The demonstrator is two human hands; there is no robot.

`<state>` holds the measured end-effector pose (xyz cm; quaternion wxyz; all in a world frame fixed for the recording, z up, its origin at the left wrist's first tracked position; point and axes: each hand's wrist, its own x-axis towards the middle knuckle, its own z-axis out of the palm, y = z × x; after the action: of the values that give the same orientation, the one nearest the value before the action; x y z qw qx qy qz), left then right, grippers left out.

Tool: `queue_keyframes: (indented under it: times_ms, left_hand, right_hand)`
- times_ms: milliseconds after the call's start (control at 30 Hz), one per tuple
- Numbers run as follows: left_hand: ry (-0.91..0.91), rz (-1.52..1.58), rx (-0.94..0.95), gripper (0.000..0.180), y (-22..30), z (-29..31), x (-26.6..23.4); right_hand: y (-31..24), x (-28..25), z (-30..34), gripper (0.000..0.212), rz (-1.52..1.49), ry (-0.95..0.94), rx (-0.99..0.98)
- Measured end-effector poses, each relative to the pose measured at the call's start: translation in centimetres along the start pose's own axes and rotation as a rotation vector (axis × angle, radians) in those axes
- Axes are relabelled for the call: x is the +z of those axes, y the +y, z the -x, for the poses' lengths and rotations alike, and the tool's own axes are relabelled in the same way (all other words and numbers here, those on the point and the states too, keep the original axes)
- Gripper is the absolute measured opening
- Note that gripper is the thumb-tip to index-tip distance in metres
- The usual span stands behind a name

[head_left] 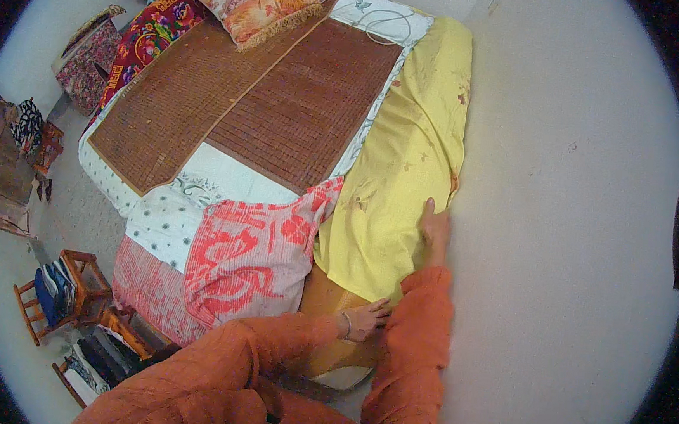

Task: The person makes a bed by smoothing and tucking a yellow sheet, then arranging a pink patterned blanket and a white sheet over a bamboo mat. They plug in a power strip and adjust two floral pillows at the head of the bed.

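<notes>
A yellow cloth (391, 192) with small reddish prints covers the right side of the bed, along the wall, with wrinkles running down it. My right hand (437, 224) touches its wall-side edge; one finger or thumb points up, and the others are hidden. Nearer to me, my left hand (365, 321), with a bracelet at the wrist, lies by the cloth's lower corner, over the tan surface (327, 293) at the bed's end. Its fingers are stretched and slightly apart. Left of the cloth lies a red and pink patterned towel (247, 257).
Brown woven mats (300, 101) cover the bed's middle, with a fringed orange pillow (270, 9) at the far end. The wall (564, 226) rises close on the right. At lower left stand wooden chairs (86, 282) holding folded clothes (54, 296).
</notes>
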<state>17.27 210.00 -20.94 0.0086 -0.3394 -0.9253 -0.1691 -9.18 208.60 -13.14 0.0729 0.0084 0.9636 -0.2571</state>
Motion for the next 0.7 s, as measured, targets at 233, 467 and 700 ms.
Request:
queue_keyframes:
  times_ms: [233, 467, 700]
  left_hand:
    - [-0.189, -0.017, 0.049, 0.045, 1.4, -0.4, -8.1]
    - [-0.305, -0.023, -0.069, 0.049, 1.2, -0.6, -2.9]
    - [-0.022, -0.012, 0.008, 0.048, 0.6, -0.8, -5.2]
  right_hand:
    - [3.8, -2.5, 0.8, 0.08, -0.579, -0.345, 0.148]
    - [4.4, -1.5, 8.0, 0.073, -0.125, -0.047, 0.171]
    - [4.1, -3.8, 13.9, 0.066, -0.054, 0.084, -0.032]
